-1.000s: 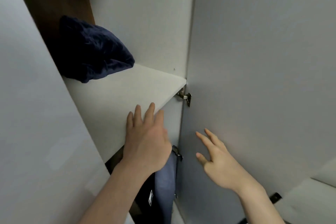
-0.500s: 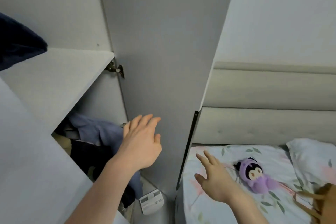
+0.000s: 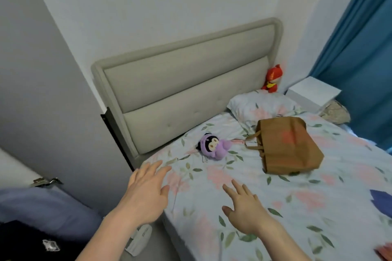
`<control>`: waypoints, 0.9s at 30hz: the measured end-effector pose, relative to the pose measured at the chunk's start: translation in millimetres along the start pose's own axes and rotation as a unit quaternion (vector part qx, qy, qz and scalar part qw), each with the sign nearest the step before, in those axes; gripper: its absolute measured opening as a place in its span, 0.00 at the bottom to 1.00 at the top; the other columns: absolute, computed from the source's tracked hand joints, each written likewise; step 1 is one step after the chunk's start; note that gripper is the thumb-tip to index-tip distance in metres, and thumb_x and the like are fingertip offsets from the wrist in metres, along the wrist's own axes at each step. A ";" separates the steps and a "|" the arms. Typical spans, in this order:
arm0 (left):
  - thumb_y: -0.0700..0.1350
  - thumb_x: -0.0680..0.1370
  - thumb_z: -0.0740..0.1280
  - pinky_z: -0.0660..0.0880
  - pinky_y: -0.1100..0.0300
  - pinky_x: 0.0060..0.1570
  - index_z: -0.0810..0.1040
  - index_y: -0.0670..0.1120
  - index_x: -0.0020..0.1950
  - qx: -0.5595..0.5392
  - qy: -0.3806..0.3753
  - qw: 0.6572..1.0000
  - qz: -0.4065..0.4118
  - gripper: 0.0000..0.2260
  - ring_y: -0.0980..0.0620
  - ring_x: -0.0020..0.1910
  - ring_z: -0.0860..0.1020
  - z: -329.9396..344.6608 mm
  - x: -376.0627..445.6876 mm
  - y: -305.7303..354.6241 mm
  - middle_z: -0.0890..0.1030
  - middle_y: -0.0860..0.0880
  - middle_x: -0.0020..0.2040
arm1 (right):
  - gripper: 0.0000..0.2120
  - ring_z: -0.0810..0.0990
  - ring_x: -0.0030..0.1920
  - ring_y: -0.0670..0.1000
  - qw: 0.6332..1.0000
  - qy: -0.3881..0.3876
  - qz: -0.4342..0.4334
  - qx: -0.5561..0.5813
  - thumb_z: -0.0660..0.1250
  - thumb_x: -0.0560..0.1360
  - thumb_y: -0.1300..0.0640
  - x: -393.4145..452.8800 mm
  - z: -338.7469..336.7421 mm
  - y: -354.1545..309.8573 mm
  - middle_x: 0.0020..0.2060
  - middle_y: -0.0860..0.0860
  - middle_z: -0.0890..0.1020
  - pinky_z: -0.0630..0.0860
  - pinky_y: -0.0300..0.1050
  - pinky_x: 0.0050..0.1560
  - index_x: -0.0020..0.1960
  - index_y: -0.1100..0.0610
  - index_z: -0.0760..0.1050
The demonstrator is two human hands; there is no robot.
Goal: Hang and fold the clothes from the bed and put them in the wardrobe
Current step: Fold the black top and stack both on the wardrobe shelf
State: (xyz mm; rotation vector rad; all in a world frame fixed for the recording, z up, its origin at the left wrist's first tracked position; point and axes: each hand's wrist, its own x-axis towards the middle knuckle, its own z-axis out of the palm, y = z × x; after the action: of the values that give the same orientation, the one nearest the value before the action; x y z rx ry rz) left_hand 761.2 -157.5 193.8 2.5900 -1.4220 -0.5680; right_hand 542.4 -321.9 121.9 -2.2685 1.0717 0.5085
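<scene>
At the far left the wardrobe door (image 3: pixel 48 91) stands open, and under it some blue and black clothes (image 3: pixel 42 214) hang inside the wardrobe. Next comes the left hand (image 3: pixel 144 195), with fingers straight and spread, holding nothing, above the corner of the bed (image 3: pixel 275 207). Just beside it, the right hand (image 3: pixel 244 205) is also flat and empty over the flowered sheet. The two hands are apart from each other.

Further right lie a purple plush toy (image 3: pixel 213 147) and a brown paper bag (image 3: pixel 288 144), which are not clothes. The clothes that wait for folding seem to be at the right edge: a blue piece (image 3: pixel 381 199) and a pink-red piece (image 3: pixel 385 253), both cut by the border, so I cannot tell what garments they are.

I judge the step now is to fetch the next garment. To do it well, the person should turn to the right, take one piece only, and spread it flat on the bare sheet near the hands before folding, well away from the bag and the toy.
</scene>
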 end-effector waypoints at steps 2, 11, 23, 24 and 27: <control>0.51 0.85 0.54 0.42 0.53 0.79 0.53 0.58 0.81 0.008 -0.013 0.999 0.038 0.24 0.51 0.81 0.45 10.0 -4.8 14.3 0.48 0.56 0.82 | 0.31 0.41 0.82 0.58 0.999 0.020 0.024 0.025 0.55 0.84 0.43 -27.6 10.5 16.5 0.83 0.47 0.43 0.47 0.63 0.80 0.83 0.44 0.48; 0.52 0.85 0.54 0.44 0.50 0.79 0.53 0.57 0.82 0.032 -0.124 0.979 0.161 0.24 0.49 0.82 0.47 88.8 -30.3 77.9 0.50 0.53 0.83 | 0.30 0.40 0.82 0.57 0.975 0.024 0.192 0.110 0.54 0.84 0.42 -176.5 91.3 96.1 0.82 0.45 0.41 0.44 0.62 0.80 0.83 0.43 0.48; 0.51 0.85 0.53 0.44 0.47 0.80 0.53 0.57 0.82 0.097 -0.180 0.919 0.338 0.24 0.47 0.82 0.45 152.2 -126.4 252.0 0.49 0.53 0.83 | 0.31 0.40 0.82 0.57 0.911 0.097 0.331 0.226 0.56 0.84 0.42 -356.8 169.7 204.6 0.83 0.46 0.42 0.44 0.64 0.80 0.83 0.43 0.49; 0.51 0.85 0.53 0.43 0.47 0.80 0.53 0.57 0.82 0.097 -0.181 0.915 0.348 0.24 0.47 0.82 0.45 160.4 -138.6 271.1 0.48 0.53 0.83 | 0.30 0.40 0.82 0.57 0.907 0.096 0.338 0.232 0.56 0.84 0.42 -374.4 174.4 217.1 0.83 0.46 0.42 0.44 0.64 0.80 0.83 0.43 0.49; 0.51 0.85 0.53 0.43 0.47 0.80 0.54 0.57 0.82 0.094 -0.185 0.903 0.376 0.24 0.48 0.82 0.45 188.6 -179.9 326.3 0.49 0.53 0.83 | 0.30 0.40 0.82 0.57 0.897 0.099 0.357 0.240 0.56 0.84 0.42 -431.7 189.5 262.1 0.82 0.45 0.41 0.44 0.63 0.80 0.83 0.42 0.49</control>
State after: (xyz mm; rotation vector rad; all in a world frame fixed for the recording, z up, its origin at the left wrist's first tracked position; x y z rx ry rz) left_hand 345.1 -173.6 162.3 1.8325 -2.5065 -0.8354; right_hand 56.1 -88.6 128.4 -1.4699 1.9058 0.2399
